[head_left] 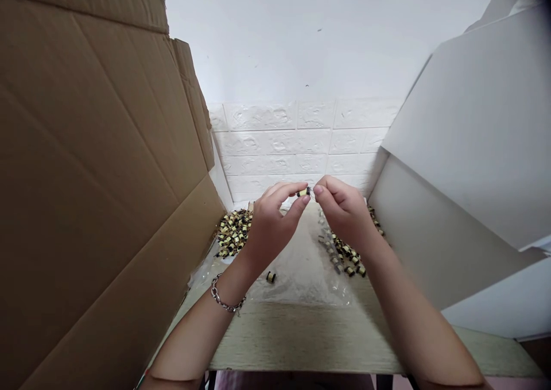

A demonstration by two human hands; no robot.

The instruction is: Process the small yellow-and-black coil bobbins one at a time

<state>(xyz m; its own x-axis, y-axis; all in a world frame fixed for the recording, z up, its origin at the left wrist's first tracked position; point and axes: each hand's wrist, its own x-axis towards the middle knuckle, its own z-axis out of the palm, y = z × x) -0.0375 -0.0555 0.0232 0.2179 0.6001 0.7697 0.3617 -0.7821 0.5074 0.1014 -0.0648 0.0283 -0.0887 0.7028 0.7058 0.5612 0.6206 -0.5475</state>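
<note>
Between the thumb and forefinger of my left hand is a small coil bobbin, black at its ends with yellow tape round the middle. My right hand is closed in a pinch just right of the bobbin, by its black end. Thin wire-like strands show between the bobbin and the right fingertips, too fine to make out clearly. Both hands are raised above the table. A single similar bobbin lies below my left hand on the clear plastic sheet.
A heap of bobbins lies at the left and another pile at the right, partly hidden by my right arm. Tall cardboard walls the left side of the table, white panels the right. A white brick-pattern wall stands behind.
</note>
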